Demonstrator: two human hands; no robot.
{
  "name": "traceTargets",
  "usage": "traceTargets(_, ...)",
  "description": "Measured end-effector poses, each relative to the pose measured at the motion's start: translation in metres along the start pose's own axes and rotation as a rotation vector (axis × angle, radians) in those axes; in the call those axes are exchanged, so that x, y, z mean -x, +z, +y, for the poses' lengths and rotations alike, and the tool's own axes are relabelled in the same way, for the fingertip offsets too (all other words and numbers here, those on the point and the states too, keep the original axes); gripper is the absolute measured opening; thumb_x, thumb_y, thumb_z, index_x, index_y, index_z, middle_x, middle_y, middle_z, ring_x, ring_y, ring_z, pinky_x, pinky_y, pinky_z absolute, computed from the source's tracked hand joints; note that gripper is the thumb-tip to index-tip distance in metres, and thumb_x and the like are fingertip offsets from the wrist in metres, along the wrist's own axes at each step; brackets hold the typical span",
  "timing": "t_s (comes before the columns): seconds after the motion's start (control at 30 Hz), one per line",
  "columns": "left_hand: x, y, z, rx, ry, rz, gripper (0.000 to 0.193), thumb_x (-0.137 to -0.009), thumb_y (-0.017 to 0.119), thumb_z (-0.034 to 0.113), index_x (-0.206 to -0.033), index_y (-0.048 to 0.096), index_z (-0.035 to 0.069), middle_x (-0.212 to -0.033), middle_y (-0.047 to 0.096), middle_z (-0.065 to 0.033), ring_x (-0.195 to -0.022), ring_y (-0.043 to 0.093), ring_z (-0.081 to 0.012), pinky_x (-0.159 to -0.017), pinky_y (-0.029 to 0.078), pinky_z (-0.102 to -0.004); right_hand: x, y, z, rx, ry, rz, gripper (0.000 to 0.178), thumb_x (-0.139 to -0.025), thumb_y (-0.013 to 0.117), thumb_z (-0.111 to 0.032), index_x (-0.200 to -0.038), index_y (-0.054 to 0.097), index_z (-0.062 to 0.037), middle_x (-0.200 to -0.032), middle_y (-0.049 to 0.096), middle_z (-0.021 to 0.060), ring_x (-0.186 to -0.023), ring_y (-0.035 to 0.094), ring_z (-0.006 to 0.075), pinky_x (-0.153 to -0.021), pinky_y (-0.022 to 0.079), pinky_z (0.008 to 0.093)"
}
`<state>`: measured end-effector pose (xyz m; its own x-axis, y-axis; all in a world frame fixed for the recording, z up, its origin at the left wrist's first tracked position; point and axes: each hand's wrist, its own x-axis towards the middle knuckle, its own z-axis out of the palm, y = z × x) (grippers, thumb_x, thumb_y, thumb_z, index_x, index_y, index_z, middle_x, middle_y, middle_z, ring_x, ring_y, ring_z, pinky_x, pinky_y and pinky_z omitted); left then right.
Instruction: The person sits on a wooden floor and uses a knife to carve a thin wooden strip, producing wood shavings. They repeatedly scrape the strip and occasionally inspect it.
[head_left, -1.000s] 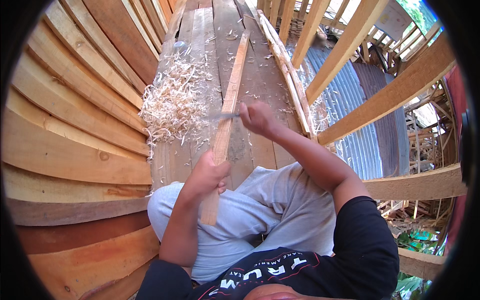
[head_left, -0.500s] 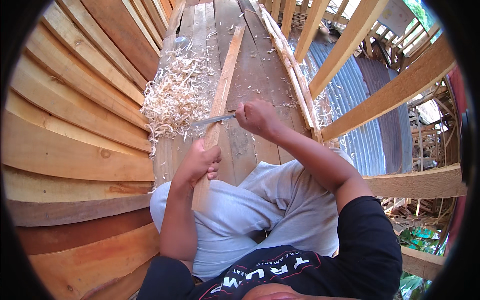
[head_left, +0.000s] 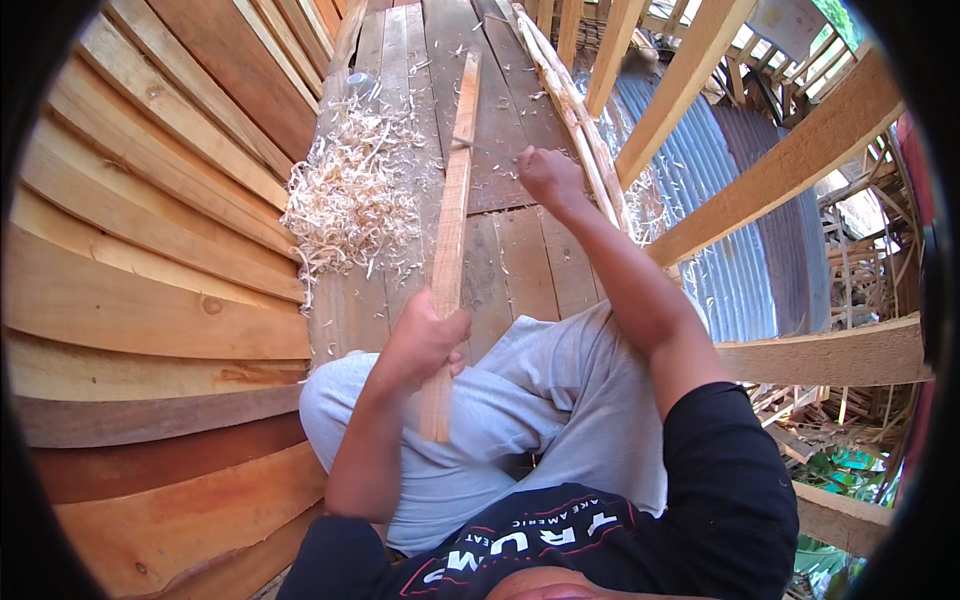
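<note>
A long, narrow wooden strip (head_left: 452, 222) slants away from my lap over the plank floor. My left hand (head_left: 424, 340) is wrapped round it near its lower end, which rests over my grey trouser leg. Farther out to the right, my right hand (head_left: 552, 180) is closed in a fist on the handle of a knife, the handle hidden by the fingers. The knife's thin blade (head_left: 488, 149) reaches leftward to the strip's upper part and looks smeared by motion. Whether the edge touches the wood I cannot tell.
Curly wood shavings (head_left: 350, 190) are heaped on the plank floor (head_left: 525, 255) left of the strip. Beyond them stands a small clear container (head_left: 362, 82). A board wall (head_left: 150, 220) rises at left. Pale poles (head_left: 570, 105) and slanting wooden posts (head_left: 680, 95) border the right, with corrugated sheets (head_left: 735, 220) outside.
My right hand has moved outward and to the right with the knife, whose blade is now farther up the strip. My left hand and the strip have shifted slightly right and toward me.
</note>
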<state>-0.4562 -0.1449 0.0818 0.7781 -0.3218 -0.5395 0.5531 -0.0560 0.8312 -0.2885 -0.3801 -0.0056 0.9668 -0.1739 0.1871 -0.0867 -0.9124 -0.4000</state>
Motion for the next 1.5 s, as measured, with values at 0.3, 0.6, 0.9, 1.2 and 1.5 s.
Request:
traceTargets(0.3,-0.009,-0.018,-0.001,-0.041,-0.001,-0.017,0.028,-0.083,0.054,0.005,-0.109,0.044,0.001,-0.067,0.046,-0.0007,-0.043,0.043,-0.0064,-0.035,0.039,-0.0247,0.066,-0.026,-0.068,-0.108,-0.29,-0.304,0.052,-0.094,0.035,-0.032,-0.069,0.067,0.0006,-0.073,0.064,0.0252,-0.071,0.065,0.0438,-0.074,0.053,0.0502)
traceTargets(0.6,-0.005,-0.018,0.0,-0.004,-0.032,-0.016,0.03,-0.083,0.053,0.004,-0.111,0.044,0.001,-0.067,0.046,-0.0004,-0.043,0.041,-0.0057,-0.036,0.038,-0.0243,0.064,-0.029,-0.068,-0.03,-0.405,-0.303,0.054,-0.094,0.035,-0.034,-0.064,0.064,0.0008,-0.068,0.062,0.0251,-0.07,0.063,0.0441,-0.07,0.051,0.0515)
traceTargets(0.9,0.001,-0.01,0.0,0.041,-0.032,-0.032,0.029,-0.082,0.053,0.004,-0.109,0.043,0.001,-0.066,0.046,-0.0002,-0.043,0.041,-0.0055,-0.036,0.039,-0.0243,0.04,-0.004,-0.041,-0.126,-0.29,-0.123,0.053,-0.093,0.041,-0.032,-0.057,0.061,0.0008,-0.062,0.059,0.0263,-0.068,0.064,0.0435,-0.073,0.051,0.0519)
traceTargets(1.2,0.002,-0.015,0.004,0.023,-0.019,-0.052,0.026,-0.082,0.052,0.003,-0.106,0.043,0.0,-0.066,0.045,-0.0002,-0.043,0.041,-0.006,-0.035,0.038,-0.024,0.046,-0.009,-0.045,-0.111,-0.28,-0.149,0.048,-0.091,0.039,-0.029,-0.062,0.065,-0.0007,-0.067,0.062,0.025,-0.067,0.064,0.0437,-0.067,0.053,0.0514)
traceTargets(1.5,0.011,-0.019,0.003,0.029,-0.025,-0.068,0.021,-0.086,0.054,0.006,-0.102,0.042,0.0,-0.065,0.048,-0.0021,-0.045,0.046,-0.0089,-0.039,0.043,-0.0266,0.043,-0.02,-0.055,-0.006,-0.31,-0.339,0.051,-0.094,0.035,-0.032,-0.074,0.069,-0.0007,-0.079,0.066,0.0254,-0.077,0.066,0.0422,-0.078,0.053,0.0495)
